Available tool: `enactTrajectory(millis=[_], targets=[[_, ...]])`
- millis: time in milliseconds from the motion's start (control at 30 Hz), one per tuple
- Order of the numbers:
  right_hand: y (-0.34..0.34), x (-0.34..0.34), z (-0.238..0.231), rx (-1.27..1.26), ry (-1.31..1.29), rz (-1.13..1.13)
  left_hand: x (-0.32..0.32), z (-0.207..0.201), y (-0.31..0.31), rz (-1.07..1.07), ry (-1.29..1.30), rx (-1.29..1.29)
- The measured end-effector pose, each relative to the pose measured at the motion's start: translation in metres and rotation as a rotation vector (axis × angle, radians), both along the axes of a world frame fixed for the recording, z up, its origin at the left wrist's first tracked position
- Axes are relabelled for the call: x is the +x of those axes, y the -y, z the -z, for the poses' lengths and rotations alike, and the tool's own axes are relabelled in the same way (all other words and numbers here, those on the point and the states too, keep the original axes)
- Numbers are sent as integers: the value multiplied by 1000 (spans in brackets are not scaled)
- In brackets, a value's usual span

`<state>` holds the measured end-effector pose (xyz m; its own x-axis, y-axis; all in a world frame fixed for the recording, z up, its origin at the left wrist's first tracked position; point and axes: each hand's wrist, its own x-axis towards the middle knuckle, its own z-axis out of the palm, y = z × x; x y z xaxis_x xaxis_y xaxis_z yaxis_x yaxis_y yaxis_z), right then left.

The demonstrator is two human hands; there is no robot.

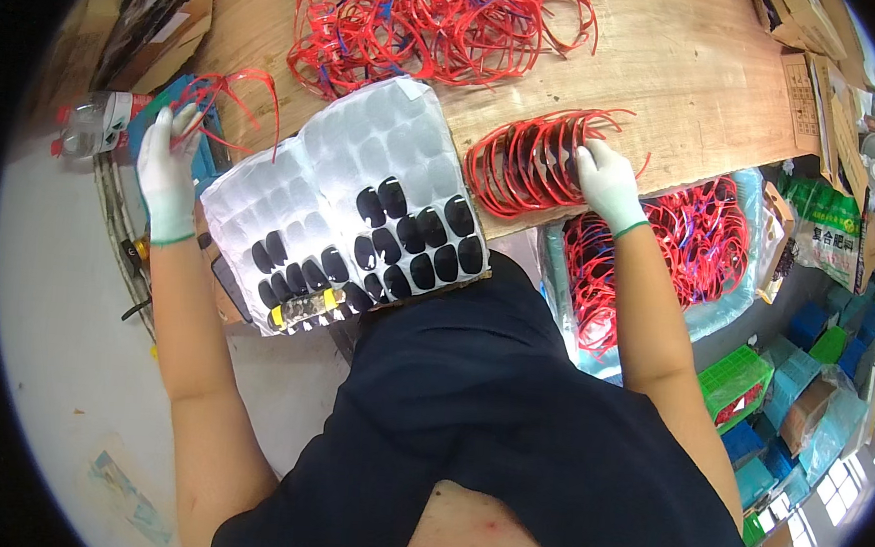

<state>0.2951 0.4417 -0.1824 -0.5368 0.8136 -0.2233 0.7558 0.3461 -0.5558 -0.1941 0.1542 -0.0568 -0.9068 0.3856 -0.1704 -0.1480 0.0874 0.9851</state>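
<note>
On wooden bench: left hand grips red frame, right hand grasps stacked frames

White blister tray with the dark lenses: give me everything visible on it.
The white plastic blister tray lies flat at the wooden table's near edge, between both gloved hands, in two joined panels of oval pockets. Glossy dark lenses fill the nearer rows; the farther pockets are empty. A yellow-capped tube rests on its front edge. Neither hand touches it.

Head camera looks steeply down, close above workbench.
</note>
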Motion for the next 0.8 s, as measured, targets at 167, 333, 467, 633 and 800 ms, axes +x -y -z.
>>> enactTrajectory(millis=[167,333,467,633,800], targets=[[-2,-3,-8,-6,-33,-11,29,-20,57,225,-184,49],[-2,-6,-13,160,126,51,92,-54,77,397,-335,-96],[49,-53,-63,369,-229,86,103,-65,91,369,-279,155],[147,-130,-81,322,-276,-403,130,-67,79,254,-216,253],[190,-162,-71,337,99,-352,137,-88,114,335,-223,213]])
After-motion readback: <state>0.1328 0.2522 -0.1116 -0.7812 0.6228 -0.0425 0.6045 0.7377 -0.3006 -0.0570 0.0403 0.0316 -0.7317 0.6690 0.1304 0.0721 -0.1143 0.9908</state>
